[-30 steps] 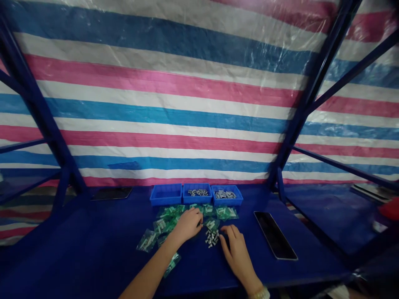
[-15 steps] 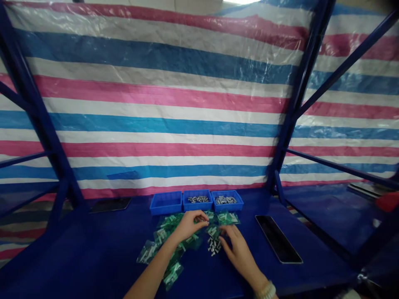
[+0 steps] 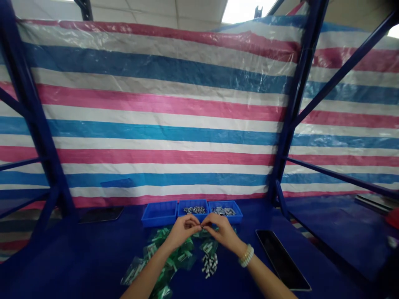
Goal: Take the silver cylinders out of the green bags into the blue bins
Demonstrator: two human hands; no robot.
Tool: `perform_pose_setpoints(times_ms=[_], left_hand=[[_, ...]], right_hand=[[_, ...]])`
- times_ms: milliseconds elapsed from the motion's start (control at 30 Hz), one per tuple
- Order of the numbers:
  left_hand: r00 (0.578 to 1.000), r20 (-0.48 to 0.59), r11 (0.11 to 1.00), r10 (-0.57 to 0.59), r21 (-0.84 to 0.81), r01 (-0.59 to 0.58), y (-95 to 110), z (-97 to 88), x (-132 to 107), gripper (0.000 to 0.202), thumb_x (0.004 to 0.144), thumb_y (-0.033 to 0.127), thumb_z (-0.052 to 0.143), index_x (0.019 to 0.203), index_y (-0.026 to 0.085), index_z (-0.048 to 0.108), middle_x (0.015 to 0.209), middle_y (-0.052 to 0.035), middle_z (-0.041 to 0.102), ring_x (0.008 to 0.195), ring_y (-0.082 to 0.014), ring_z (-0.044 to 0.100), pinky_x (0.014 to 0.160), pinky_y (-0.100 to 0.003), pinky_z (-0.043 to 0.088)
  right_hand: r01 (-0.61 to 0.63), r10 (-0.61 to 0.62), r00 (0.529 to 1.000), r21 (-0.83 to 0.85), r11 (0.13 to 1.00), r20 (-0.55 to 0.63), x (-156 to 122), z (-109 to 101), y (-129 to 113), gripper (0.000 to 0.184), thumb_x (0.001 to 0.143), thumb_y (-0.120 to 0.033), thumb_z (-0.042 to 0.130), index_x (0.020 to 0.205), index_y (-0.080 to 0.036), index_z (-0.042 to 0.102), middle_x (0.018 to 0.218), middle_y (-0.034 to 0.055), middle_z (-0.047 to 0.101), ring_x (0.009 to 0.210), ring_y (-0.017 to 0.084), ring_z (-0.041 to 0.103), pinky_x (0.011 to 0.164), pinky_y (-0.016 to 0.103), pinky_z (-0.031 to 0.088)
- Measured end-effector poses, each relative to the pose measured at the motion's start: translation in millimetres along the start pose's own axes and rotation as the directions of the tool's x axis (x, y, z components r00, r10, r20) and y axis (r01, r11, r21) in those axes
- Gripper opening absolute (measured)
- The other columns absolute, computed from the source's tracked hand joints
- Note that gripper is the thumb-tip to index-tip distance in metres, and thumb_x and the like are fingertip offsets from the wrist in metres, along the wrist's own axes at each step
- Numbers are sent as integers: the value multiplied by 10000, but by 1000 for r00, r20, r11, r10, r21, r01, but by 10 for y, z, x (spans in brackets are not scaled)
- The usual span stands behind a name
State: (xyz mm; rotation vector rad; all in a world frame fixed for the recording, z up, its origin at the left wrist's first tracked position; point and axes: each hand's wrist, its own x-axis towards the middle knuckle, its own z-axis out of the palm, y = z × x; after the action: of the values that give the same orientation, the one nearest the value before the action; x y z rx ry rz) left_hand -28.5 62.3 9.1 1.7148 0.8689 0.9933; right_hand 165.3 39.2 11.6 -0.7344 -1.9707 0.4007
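My left hand (image 3: pixel 183 231) and my right hand (image 3: pixel 223 232) meet fingertip to fingertip just in front of the blue trays. Both are closed in a pinch; whatever lies between the fingers is too small to make out. Below them on the blue table is a loose heap of small shiny metal pieces (image 3: pixel 210 265). Green-tinted clear plastic bags (image 3: pixel 186 254) with small metal parts inside spread beneath and around my left forearm. Another bag (image 3: pixel 133 270) of silvery pieces lies to the left of that forearm.
Three blue trays stand in a row: a left one (image 3: pixel 159 213), a middle one with small metal parts (image 3: pixel 193 210), a right one with grey pieces (image 3: pixel 223 211). A dark tablet (image 3: pixel 282 259) lies at right, another dark flat device (image 3: pixel 101 214) at left. Blue posts (image 3: pixel 288 124) flank the striped sheet.
My right hand has moved up and left from beside the metal heap to meet my left hand. Its fingers have closed into a pinch. The camera view has tilted up slightly.
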Motion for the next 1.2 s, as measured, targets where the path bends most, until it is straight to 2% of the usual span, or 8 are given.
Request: perform_pose_setpoints(times_ms=[133, 400, 700, 800, 900, 1067, 1133, 1200], left_hand=[[1000, 19, 999, 10, -48, -9, 16, 51, -81, 368, 627, 298, 816, 884, 167, 587, 750, 14, 633, 673, -133, 595, 679, -272, 477], [993, -83, 996, 84, -4, -85, 60, 140, -120, 259, 707, 275, 739, 866, 177, 560, 747, 8, 620, 698, -140, 586, 702, -276, 492], [983, -151, 986, 107, 140, -86, 26, 218, -140, 159, 758, 309, 677, 781, 153, 661, 710, -22, 646, 681, -160, 607, 675, -270, 512], [969, -192, 973, 157, 199, -119, 40, 165, -40, 158, 763, 315, 664, 777, 158, 667, 705, -28, 671, 660, -161, 619, 650, -262, 516], [935, -229, 909, 269, 383, -168, 62, 34, 193, 131, 783, 289, 636, 806, 167, 676, 740, -35, 691, 687, -173, 633, 674, -279, 516], [932, -105, 700, 346, 690, -182, 74, -119, 409, 288, 778, 202, 616, 1063, 183, 650, 825, -30, 687, 700, -177, 622, 710, -311, 503], [957, -6, 665, 289, 721, -196, 77, -86, 313, 246, 795, 188, 597, 1034, 184, 654, 832, -26, 682, 708, -172, 622, 707, -292, 492], [969, 171, 671, 177, 700, -246, 91, -16, 154, 143, 782, 177, 609, 906, 181, 679, 784, -14, 681, 692, -161, 624, 666, -252, 474]], right_hand=[[8, 1, 996, 102, 995, -86, -39, 60, 15, 151, 921, -256, 578, 879, -198, 710, 832, 53, 699, 798, 183, 642, 747, 312, 506], [-139, 160, 977, 146, 979, -143, -144, 138, 35, 230, 915, -330, 573, 789, -168, 677, 754, 32, 645, 701, 156, 583, 667, 262, 457], [-280, 302, 951, 221, 934, -72, -176, 293, 84, 413, 968, -436, 449, 687, -160, 573, 631, -28, 503, 598, 118, 467, 574, 226, 347], [-251, 271, 960, 221, 942, -65, -178, 266, 61, 459, 988, -437, 405, 670, -157, 580, 652, -13, 528, 634, 127, 503, 616, 236, 364], [-246, 275, 954, 213, 946, -122, -173, 207, 79, 479, 996, -449, 382, 686, -159, 602, 670, 4, 561, 663, 142, 537, 644, 245, 385], [-244, 283, 938, 198, 949, -199, -168, 142, 156, 492, 991, -468, 381, 666, -167, 596, 656, 14, 575, 647, 149, 547, 633, 247, 394], [-240, 276, 937, 182, 954, -216, -166, 136, 159, 483, 993, -456, 383, 670, -169, 597, 655, 14, 576, 645, 150, 548, 627, 248, 390], [-226, 255, 942, 148, 963, -220, -168, 138, 147, 468, 993, -439, 393, 672, -170, 601, 656, 13, 573, 642, 149, 546, 624, 250, 385]])
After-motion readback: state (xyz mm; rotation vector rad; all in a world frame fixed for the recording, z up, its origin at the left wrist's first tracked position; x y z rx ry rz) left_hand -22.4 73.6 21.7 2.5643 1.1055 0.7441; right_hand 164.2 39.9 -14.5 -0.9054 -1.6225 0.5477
